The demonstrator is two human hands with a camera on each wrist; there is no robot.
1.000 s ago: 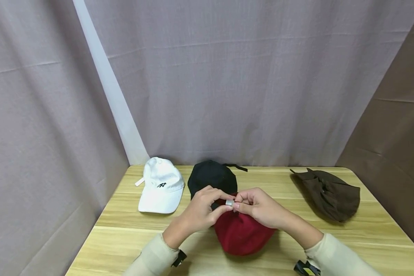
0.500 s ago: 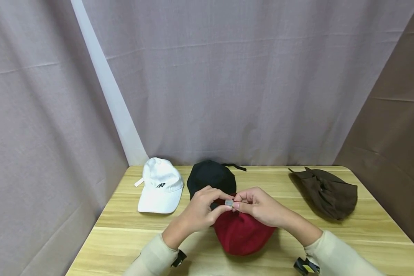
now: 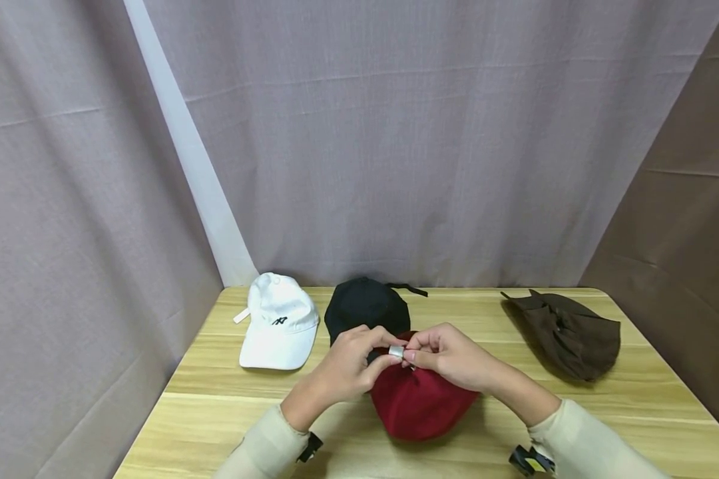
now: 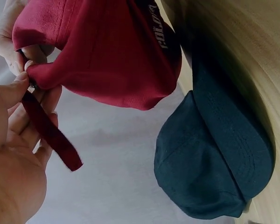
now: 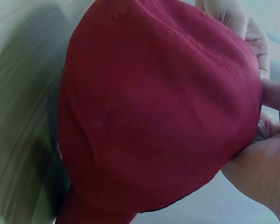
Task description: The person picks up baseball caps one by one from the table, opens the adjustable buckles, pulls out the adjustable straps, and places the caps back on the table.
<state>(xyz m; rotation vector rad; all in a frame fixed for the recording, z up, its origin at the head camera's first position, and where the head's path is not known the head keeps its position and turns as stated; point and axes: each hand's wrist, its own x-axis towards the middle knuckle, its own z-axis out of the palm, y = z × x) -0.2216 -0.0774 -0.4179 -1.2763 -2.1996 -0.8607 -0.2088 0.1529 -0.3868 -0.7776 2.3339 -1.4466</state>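
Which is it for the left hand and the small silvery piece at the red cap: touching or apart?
Touching. The head view shows it: the left hand pinches the small silvery piece between its thumb and a fingertip.

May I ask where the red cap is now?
In the head view, the red cap is low, right of centre, in front of the black cap.

Left hand (image 3: 355, 362), right hand (image 3: 451, 360) – both pinching, close together
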